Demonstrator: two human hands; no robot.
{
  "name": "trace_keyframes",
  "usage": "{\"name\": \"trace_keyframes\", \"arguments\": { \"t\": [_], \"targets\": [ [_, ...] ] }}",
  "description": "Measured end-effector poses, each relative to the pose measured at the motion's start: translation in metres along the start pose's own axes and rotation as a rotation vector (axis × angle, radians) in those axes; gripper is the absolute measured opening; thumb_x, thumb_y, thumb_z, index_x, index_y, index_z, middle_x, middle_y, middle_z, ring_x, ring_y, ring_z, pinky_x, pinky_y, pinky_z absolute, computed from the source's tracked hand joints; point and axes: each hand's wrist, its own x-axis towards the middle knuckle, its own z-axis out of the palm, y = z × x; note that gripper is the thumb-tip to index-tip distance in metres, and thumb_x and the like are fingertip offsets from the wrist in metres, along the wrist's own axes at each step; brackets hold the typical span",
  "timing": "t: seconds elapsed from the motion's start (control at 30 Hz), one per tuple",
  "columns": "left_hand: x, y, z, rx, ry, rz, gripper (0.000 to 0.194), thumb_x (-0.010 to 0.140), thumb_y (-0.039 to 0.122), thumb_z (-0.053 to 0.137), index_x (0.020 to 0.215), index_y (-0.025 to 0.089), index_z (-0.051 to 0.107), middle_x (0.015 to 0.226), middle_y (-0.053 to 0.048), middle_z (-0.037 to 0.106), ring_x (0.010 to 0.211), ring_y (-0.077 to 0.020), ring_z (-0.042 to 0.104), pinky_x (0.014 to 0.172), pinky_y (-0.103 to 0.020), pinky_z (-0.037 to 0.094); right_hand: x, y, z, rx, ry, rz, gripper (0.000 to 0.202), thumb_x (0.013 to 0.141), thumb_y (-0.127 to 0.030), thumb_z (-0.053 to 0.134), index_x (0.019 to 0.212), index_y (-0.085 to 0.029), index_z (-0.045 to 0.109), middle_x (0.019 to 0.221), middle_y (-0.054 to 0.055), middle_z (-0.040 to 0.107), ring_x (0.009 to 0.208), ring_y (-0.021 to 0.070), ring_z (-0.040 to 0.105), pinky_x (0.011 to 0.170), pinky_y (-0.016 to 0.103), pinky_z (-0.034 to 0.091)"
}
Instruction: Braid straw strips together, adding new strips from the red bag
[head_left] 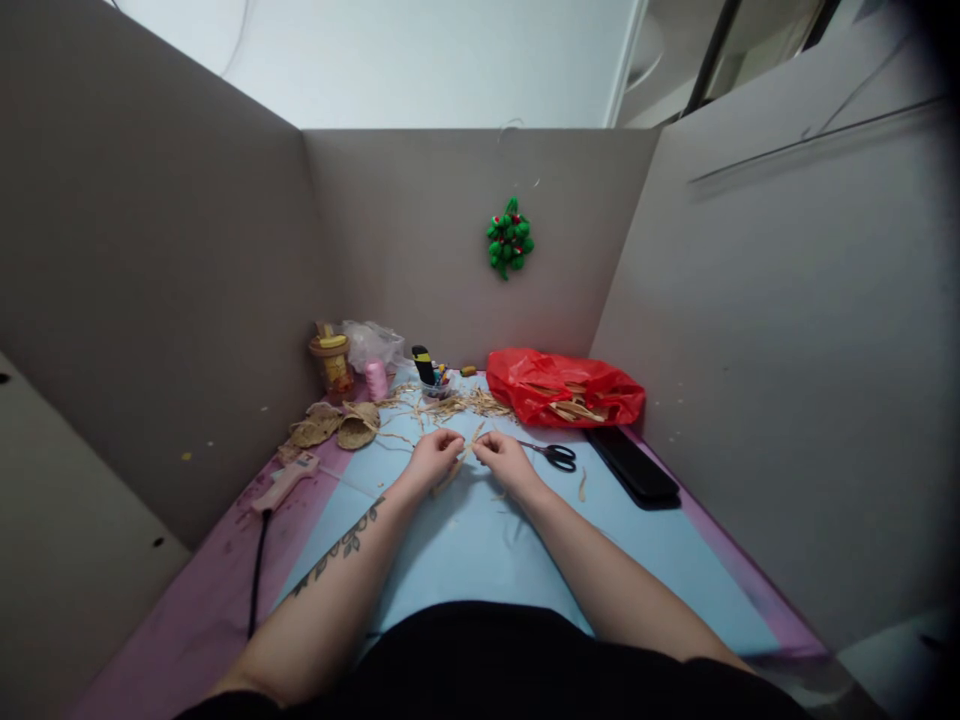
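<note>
Both my hands meet above the middle of the blue table sheet [480, 560], fingertips close together. My left hand [436, 456] pinches a thin, pale straw-like strip [450, 478], whose end hangs down below the fingers. My right hand [504, 460] pinches the same strip from the other side, near a short piece that sticks up between the hands. Just right of my right hand lie dark-handled scissors [559, 457]. Beyond my hands, loose dry strips [469, 403] are scattered over the sheet.
A red plastic bag [525, 385] with dry strips sits at the back right, a black case [634, 468] in front of it. To the left are a glue gun [286, 483], woven pieces [358, 426], pink thread [376, 381] and a cup [334, 370]. Grey partitions [420, 230] enclose the table.
</note>
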Motion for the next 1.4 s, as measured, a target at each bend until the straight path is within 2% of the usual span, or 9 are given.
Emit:
{"name": "trace_keyframes", "arguments": {
  "t": [0.2,0.33,0.57,0.67,0.83,1.03,1.13,1.3,1.4],
  "targets": [
    [-0.002,0.000,-0.003,-0.023,-0.068,-0.038,0.030,0.062,0.037,0.063,0.072,0.009,0.064,0.057,0.001,0.056,0.048,-0.0073,0.044,0.050,-0.020,0.035,-0.003,-0.001,0.002,-0.179,0.079,-0.076,0.016,0.069,-0.030,0.051,0.060,-0.017,0.051,0.053,-0.003,0.048,0.052,0.0106,0.042,0.052,0.022,0.032],
    [-0.005,0.001,0.001,-0.003,-0.053,-0.037,0.031,0.063,0.036,0.061,0.076,0.008,0.066,0.056,0.000,0.057,0.048,-0.0077,0.044,0.049,-0.020,0.034,-0.006,0.000,0.005,-0.285,0.163,-0.134,0.015,0.070,-0.027,0.048,0.060,-0.017,0.052,0.055,-0.002,0.050,0.054,0.0112,0.044,0.054,0.023,0.032],
    [-0.014,0.001,0.013,0.268,0.015,0.195,0.025,0.072,0.032,0.054,0.071,0.013,0.069,0.067,-0.003,0.066,0.062,-0.0125,0.054,0.062,-0.022,0.040,-0.006,0.001,0.007,0.047,0.091,0.059,0.018,0.069,-0.031,0.051,0.060,-0.015,0.054,0.053,0.000,0.055,0.052,0.0114,0.049,0.051,0.022,0.036],
    [-0.016,0.003,0.014,0.333,0.015,0.233,0.027,0.075,0.033,0.051,0.073,0.014,0.070,0.070,-0.004,0.067,0.065,-0.0134,0.055,0.064,-0.022,0.040,-0.008,-0.003,0.007,0.144,0.098,0.114,0.018,0.067,-0.032,0.054,0.062,-0.015,0.056,0.054,0.001,0.057,0.053,0.0117,0.051,0.050,0.021,0.036],
    [-0.017,0.006,0.013,0.482,0.007,0.319,0.027,0.078,0.030,0.047,0.074,0.017,0.070,0.067,-0.003,0.060,0.068,-0.0136,0.052,0.063,-0.023,0.037,-0.008,-0.007,0.005,0.290,0.128,0.199,0.018,0.062,-0.032,0.059,0.062,-0.014,0.057,0.056,0.000,0.058,0.054,0.0107,0.052,0.051,0.021,0.036],
    [-0.025,0.010,0.020,0.581,-0.048,0.401,0.026,0.079,0.025,0.045,0.086,0.020,0.070,0.064,-0.003,0.051,0.067,-0.0148,0.047,0.061,-0.024,0.033,-0.004,0.000,0.005,0.381,0.186,0.211,0.016,0.055,-0.029,0.059,0.055,-0.017,0.049,0.045,-0.005,0.047,0.043,0.0072,0.039,0.045,0.021,0.031],
    [-0.024,0.010,0.020,0.534,-0.044,0.387,0.027,0.077,0.022,0.048,0.095,0.020,0.068,0.066,-0.003,0.051,0.068,-0.0146,0.047,0.061,-0.024,0.034,-0.003,-0.001,0.006,0.361,0.192,0.186,0.017,0.056,-0.029,0.058,0.055,-0.018,0.045,0.041,-0.006,0.043,0.040,0.0069,0.036,0.043,0.021,0.028],
    [-0.013,0.009,0.015,0.324,0.108,0.251,0.025,0.074,0.022,0.052,0.091,0.014,0.068,0.076,-0.005,0.059,0.073,-0.0143,0.052,0.065,-0.024,0.040,-0.003,-0.007,0.007,0.400,0.104,0.203,0.015,0.054,-0.028,0.056,0.057,-0.019,0.044,0.041,-0.006,0.044,0.039,0.0075,0.037,0.041,0.020,0.026],
    [-0.009,0.006,0.015,0.179,0.036,0.154,0.024,0.072,0.025,0.056,0.089,0.011,0.065,0.081,-0.007,0.064,0.074,-0.0148,0.056,0.066,-0.024,0.042,-0.005,-0.010,0.007,0.392,0.034,0.206,0.016,0.056,-0.030,0.057,0.059,-0.018,0.046,0.042,-0.007,0.043,0.040,0.0070,0.036,0.041,0.020,0.025]
  ]
}}
